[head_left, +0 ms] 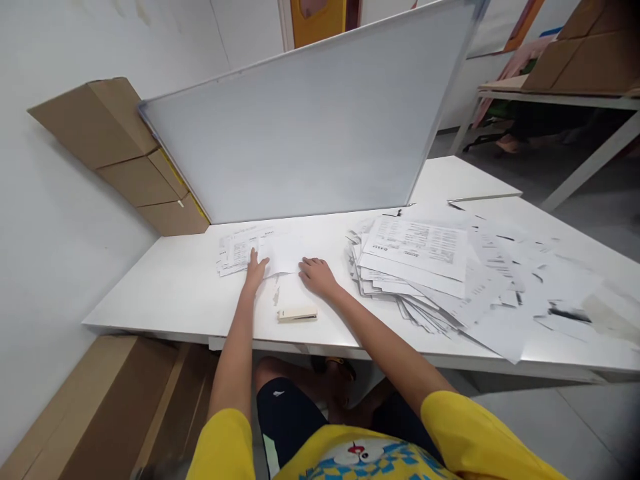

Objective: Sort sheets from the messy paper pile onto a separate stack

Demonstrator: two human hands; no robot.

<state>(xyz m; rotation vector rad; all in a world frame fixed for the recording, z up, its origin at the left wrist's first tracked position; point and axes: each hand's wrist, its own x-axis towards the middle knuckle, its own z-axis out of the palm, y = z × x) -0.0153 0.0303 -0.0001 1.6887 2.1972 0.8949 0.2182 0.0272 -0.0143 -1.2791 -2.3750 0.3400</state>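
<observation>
A blank white sheet of paper (pixel 286 253) lies on the desk between my hands. My left hand (pixel 255 272) grips its left side, the thumb over the sheet and the fingers at its edge. On the right, my right hand (pixel 317 275) rests palm down with fingers stretched out, touching the desk by the sheet's right edge. Printed papers (pixel 231 252) lie partly under and beyond my left hand. A cream stapler (pixel 297 315) sits on the desk in front of me, below the sheet, with neither hand touching it.
A large, untidy paper pile (pixel 415 250) stands to the right, with loose sheets (pixel 560 280) spread beyond it. A whiteboard (pixel 310 127) leans along the back of the white desk (pixel 165 293). Cardboard boxes (pixel 125 153) are stacked at the left wall, and another box (pixel 115 400) stands below the desk.
</observation>
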